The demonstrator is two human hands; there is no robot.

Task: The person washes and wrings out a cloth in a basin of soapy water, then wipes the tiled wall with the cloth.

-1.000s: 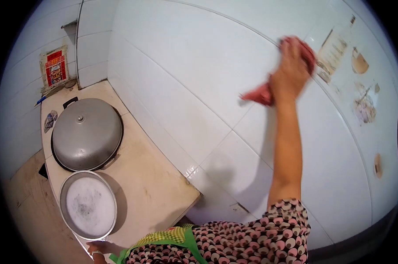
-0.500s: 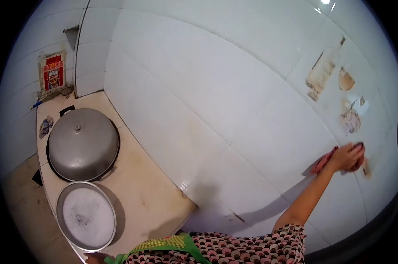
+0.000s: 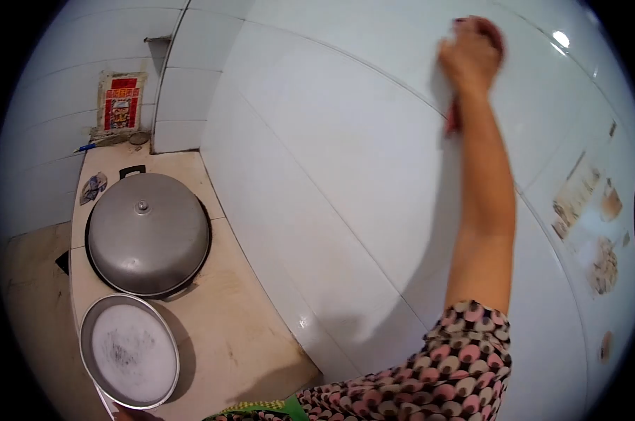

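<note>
High on the white tiled wall (image 3: 317, 140), my right hand (image 3: 472, 62) presses a dark red cloth (image 3: 493, 35) to the tiles with closed fingers. A loose end of the cloth hangs below the wrist. At the bottom edge, beside a round metal pan (image 3: 174, 337) holding whitish suds, a sliver of my left hand (image 3: 127, 415) shows; its fingers are hidden. Brown stains and peeled paper remnants (image 3: 577, 186) mark the wall to the right of my right arm.
A large domed metal lid (image 3: 149, 235) covers a black-handled wok on the tan counter (image 3: 226, 302). Behind it lie a crumpled rag (image 3: 93, 188) and a blue pen-like object (image 3: 86, 147). A red printed poster (image 3: 122, 104) is stuck on the left wall.
My right hand has swept up and leftward across the wall with the cloth, away from the lower stains. The view has shifted, so the wall stains now appear lower and farther right.
</note>
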